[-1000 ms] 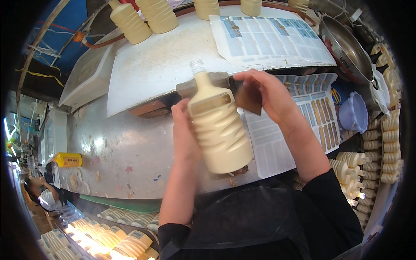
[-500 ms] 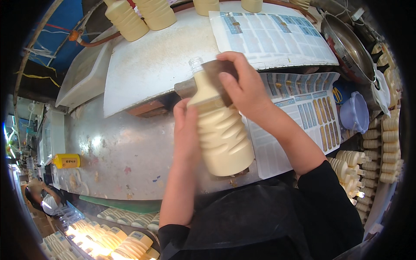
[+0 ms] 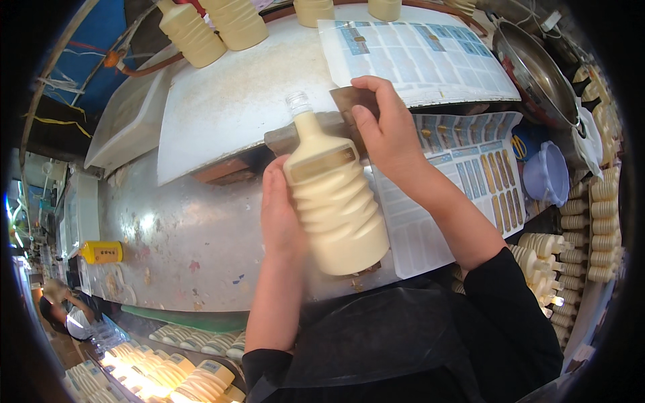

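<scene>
A cream bottle [image 3: 339, 208] with wavy ridges and a clear threaded neck lies tilted before me, its neck pointing away. A gold-brown label strip [image 3: 324, 164] sits on its shoulder. My left hand [image 3: 279, 208] grips the bottle's left side, the thumb side partly hidden behind it. In my right hand [image 3: 390, 127] is a thin, flat brown piece [image 3: 351, 107], pinched between thumb and fingers, just right of the bottle's neck and apart from the label. A dark grey block [image 3: 282, 140] shows behind the neck.
Label sheets [image 3: 463, 195] lie right of the bottle, with more sheets [image 3: 403, 60] on the white board [image 3: 222, 101]. Cream bottles [image 3: 191, 33] stand at the back. A purple bucket [image 3: 547, 176] and a metal pan [image 3: 537, 74] are at right, a yellow container [image 3: 102, 252] at left.
My right hand has drawn the brown piece off the bottle's shoulder, to the right, uncovering the label strip. My left hand stays at the bottle's side.
</scene>
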